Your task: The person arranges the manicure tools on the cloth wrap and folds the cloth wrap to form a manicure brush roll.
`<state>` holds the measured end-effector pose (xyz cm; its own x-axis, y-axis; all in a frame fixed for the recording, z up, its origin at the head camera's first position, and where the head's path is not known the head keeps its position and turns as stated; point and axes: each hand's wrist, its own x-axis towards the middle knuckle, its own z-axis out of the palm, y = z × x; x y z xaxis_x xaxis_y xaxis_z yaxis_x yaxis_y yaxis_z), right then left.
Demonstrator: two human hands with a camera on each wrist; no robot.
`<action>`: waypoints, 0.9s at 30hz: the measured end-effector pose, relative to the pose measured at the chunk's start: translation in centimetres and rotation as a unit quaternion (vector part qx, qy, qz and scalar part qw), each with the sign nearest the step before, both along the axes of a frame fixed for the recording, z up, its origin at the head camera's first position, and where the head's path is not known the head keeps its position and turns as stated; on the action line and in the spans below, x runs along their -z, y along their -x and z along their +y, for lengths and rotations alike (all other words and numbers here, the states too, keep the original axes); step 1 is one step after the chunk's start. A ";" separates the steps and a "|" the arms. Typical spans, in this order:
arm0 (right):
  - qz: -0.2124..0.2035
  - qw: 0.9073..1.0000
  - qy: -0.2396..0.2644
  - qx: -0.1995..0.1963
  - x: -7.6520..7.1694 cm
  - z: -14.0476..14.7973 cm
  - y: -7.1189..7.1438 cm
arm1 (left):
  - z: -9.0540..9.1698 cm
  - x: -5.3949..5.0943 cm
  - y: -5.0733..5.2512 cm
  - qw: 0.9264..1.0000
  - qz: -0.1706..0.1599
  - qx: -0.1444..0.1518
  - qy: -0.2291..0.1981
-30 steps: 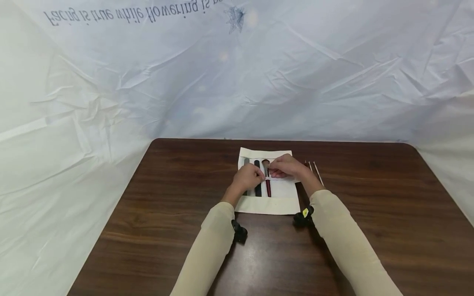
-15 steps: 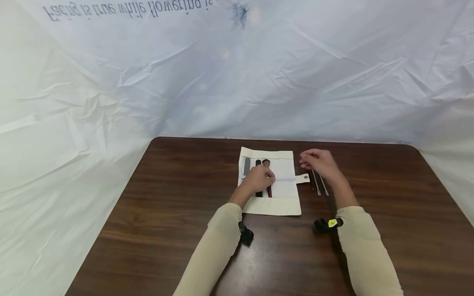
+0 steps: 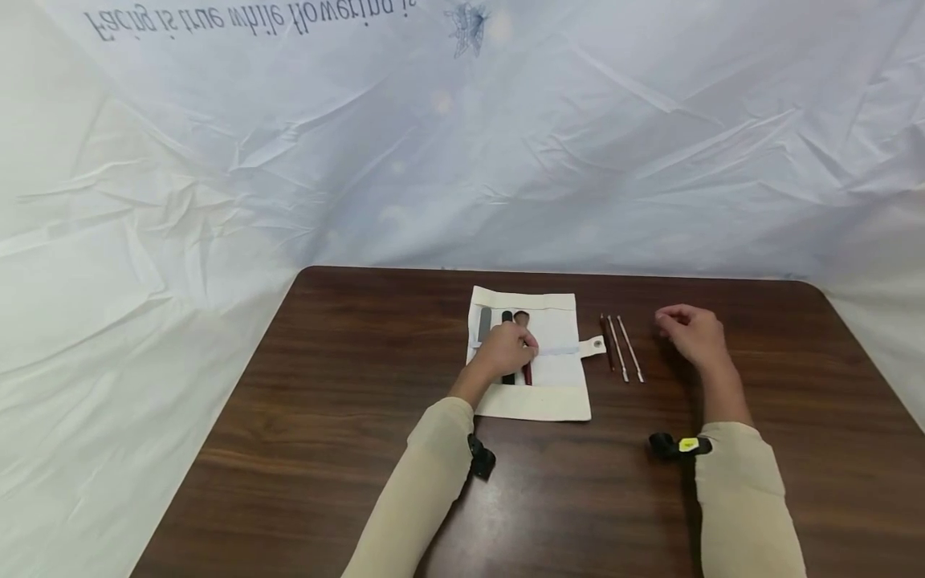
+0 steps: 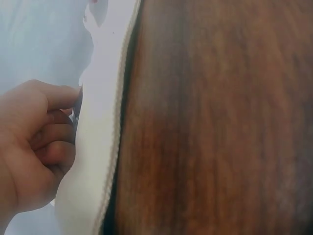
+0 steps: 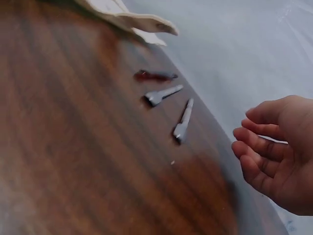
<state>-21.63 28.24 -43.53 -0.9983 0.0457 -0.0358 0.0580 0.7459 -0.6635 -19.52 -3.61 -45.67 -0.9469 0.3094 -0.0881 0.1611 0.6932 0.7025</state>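
Right hand [image 3: 695, 337] farther right, rods [image 3: 630, 348] uncovered

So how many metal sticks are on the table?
2. One metal stick is just right of the red stick; the other is next along, nearer the right hand. Any under the pouch would be hidden.

Brown wood-grain table [image 3: 289, 449], far corners rounded, pale glare [image 3: 495, 510] on its near middle. Wrinkled sheet [image 3: 578, 185] behind and at both sides — bluish white at centre, creamier at left. Line of flipped dark lettering [image 3: 242, 22] high up, left of centre — small blue drawing [image 3: 468, 29] right of it, faint pale spots [image 3: 442, 102] below
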 end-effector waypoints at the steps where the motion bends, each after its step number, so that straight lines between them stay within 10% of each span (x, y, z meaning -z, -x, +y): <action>1: -0.003 1.000 -0.005 -0.008 0.2 0.0 -0.1 | 0.0 0.0 0.0 1.000 -0.003 -0.001 -0.001; 27: -0.060 0.994 -0.086 -0.034 0.0 -3.1 -0.6 | 0.1 -0.2 -0.3 1.000 -0.016 -0.005 -0.012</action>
<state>-21.01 25.10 -43.54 -0.9882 -0.0053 -0.1528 0.0755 0.8524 -0.5174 -19.19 -3.52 -45.49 -0.9465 0.3031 -0.1105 0.1326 0.6777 0.7233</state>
